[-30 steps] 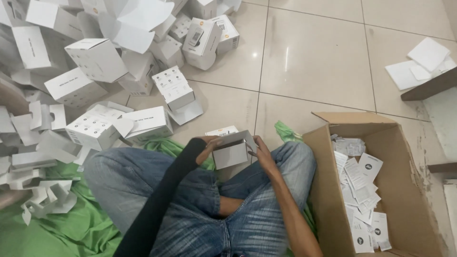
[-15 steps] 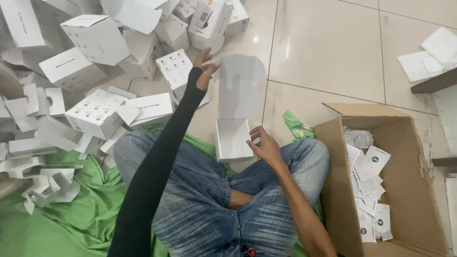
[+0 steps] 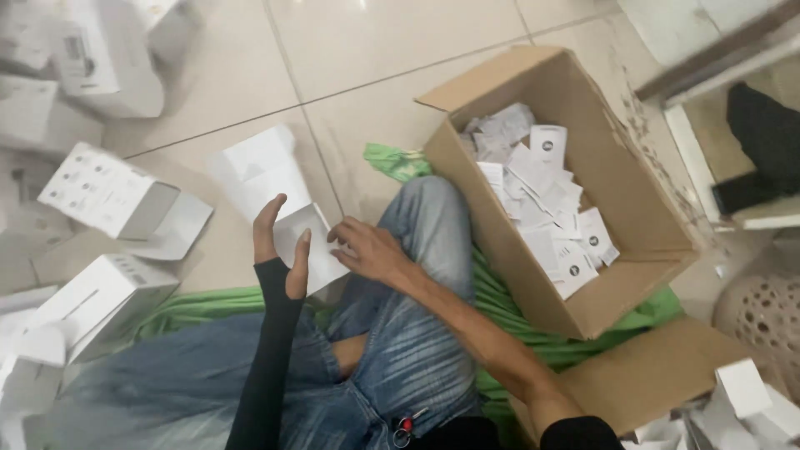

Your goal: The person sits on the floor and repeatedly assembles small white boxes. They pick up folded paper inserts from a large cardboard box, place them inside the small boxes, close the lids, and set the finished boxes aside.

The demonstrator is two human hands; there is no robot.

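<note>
- The left hand (image 3: 279, 246), in a long black sleeve, stands edge-up with its fingers spread against the left side of a white carton (image 3: 292, 221); it steadies the carton rather than closing round it.
- The right hand (image 3: 371, 250) lies on the carton's right side, fingers bent over the edge, holding it lightly.
- The white carton sits between the two hands, over the person's knee and just above the floor (image 3: 375, 50); its top flap stands open, away from the body, and its inside looks empty, though blur hides detail.
- To the right of the right hand, near it, a brown cardboard box (image 3: 583, 308) stands open, holding a loose heap of small white leaflets (image 3: 546, 196).
- To the left of the left hand, several more white cartons (image 3: 104, 196) lie tipped on the tiles, flaps open, apart from the hands.
- A green cloth (image 3: 400, 162) is spread beneath the jeans-clad legs (image 3: 400, 358).
- Judging from this, the carton in hand is opened but not closed or filled, and many cartons on the left appear unfinished, so much work seems left.
</note>
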